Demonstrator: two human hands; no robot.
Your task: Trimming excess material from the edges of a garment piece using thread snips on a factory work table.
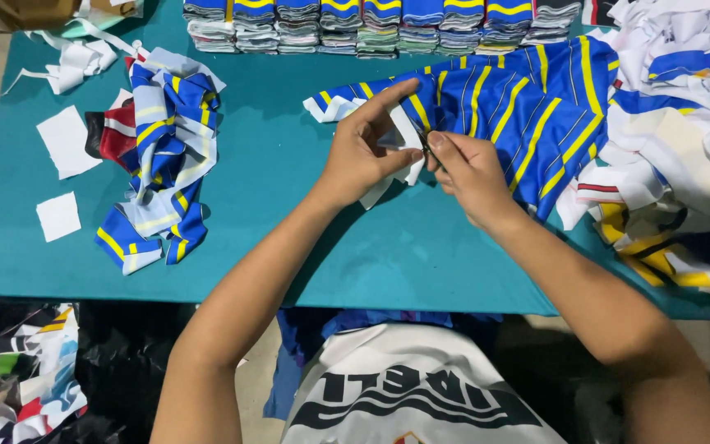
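1. The step in hand looks like close finishing work on a blue garment piece with yellow stripes (527, 107), which lies spread on the teal tabletop (273, 173). Both hands meet at its near-left edge, where a white lining or hem shows.
2. The left hand (363, 152) has its grip closed in a pinch: thumb and fingers clamp the white edge of the fabric and lift it slightly, with the index finger stretched out along the striped cloth.
3. The right hand (466, 168) sits just right of that pinch, touching it. Its fingers are curled tight around something small and dark at the fabric edge. It may be a small tool, or only a fold in shadow; I cannot tell which.
4. Judging by the posture, the next move calls for the left pinch to keep the edge taut while the right hand works precisely at the same spot, since the two grips are almost fingertip to fingertip.
5. Well left of the left hand lies a crumpled bundle of blue, yellow and white strips (162, 164), with white paper squares (63, 140) farther left.
6. Beyond both hands, along the far edge, stands a row of folded stacks (380, 25). To the right of the right hand sprawls a heap of white and striped fabric (684, 123).
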